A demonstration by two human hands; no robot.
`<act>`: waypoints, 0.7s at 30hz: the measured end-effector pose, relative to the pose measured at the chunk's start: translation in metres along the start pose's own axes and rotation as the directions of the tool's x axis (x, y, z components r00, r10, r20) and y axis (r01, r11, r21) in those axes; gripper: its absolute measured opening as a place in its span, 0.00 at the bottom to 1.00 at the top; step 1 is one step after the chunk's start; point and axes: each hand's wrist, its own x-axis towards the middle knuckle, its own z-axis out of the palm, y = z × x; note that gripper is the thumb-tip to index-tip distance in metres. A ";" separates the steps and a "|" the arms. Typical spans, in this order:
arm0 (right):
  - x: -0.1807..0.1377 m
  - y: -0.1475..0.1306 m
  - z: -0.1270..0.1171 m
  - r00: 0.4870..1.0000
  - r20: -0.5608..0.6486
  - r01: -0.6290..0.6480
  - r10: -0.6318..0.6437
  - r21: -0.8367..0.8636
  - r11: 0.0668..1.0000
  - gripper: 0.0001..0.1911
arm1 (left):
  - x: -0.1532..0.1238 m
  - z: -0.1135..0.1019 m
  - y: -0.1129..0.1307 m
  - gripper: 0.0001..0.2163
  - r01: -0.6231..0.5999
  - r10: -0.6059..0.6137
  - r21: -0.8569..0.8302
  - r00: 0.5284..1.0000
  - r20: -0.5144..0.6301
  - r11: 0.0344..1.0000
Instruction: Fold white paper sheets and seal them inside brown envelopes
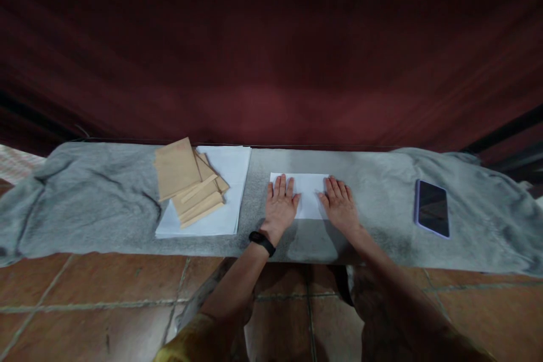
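Observation:
A small white rectangle of paper (311,198) lies flat on the grey cloth, directly in front of me. My left hand (280,203) rests palm down over its left end, fingers stretched out and thumb toward the middle. Over the right end lies my right hand (339,203), also flat with its fingers extended. Both hands press on the paper and neither grasps anything. Whether the paper is folded or a single layer, I cannot tell. A black wristband (262,242) is on my left wrist.
To the left, several brown paper envelopes (178,169) lie on a stack of white paper sheets (231,203). A phone (432,208) with a purple edge lies at the right. The grey cloth (382,192) covers a long narrow surface against a dark red panel (271,107); tiled floor (123,283) is below.

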 end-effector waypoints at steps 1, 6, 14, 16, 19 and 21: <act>0.000 0.001 0.000 1.000 0.003 -0.002 0.002 -0.002 1.000 0.33 | 0.000 0.000 0.000 0.28 0.001 -0.001 -0.001 1.000 0.001 1.000; -0.002 0.006 -0.002 1.000 0.010 -0.016 0.016 -0.011 1.000 0.32 | -0.002 -0.001 -0.002 0.28 0.006 -0.006 0.003 1.000 0.012 1.000; -0.005 -0.012 -0.014 1.000 -0.008 0.000 0.001 0.160 0.987 0.33 | -0.010 -0.002 0.007 0.27 -0.037 0.033 -0.080 0.998 -0.051 0.996; -0.007 -0.027 -0.018 0.998 0.019 0.058 -0.065 0.240 0.969 0.33 | -0.017 -0.001 0.015 0.27 -0.114 0.108 -0.094 0.992 -0.062 0.989; -0.014 -0.049 -0.023 0.984 0.080 0.123 -0.158 0.330 0.936 0.32 | -0.028 0.003 0.025 0.28 -0.244 0.242 -0.077 0.969 -0.041 0.967; -0.018 -0.057 -0.024 0.975 0.111 0.140 -0.191 0.358 0.923 0.32 | -0.034 0.006 0.028 0.29 -0.287 0.287 -0.058 0.958 -0.016 0.956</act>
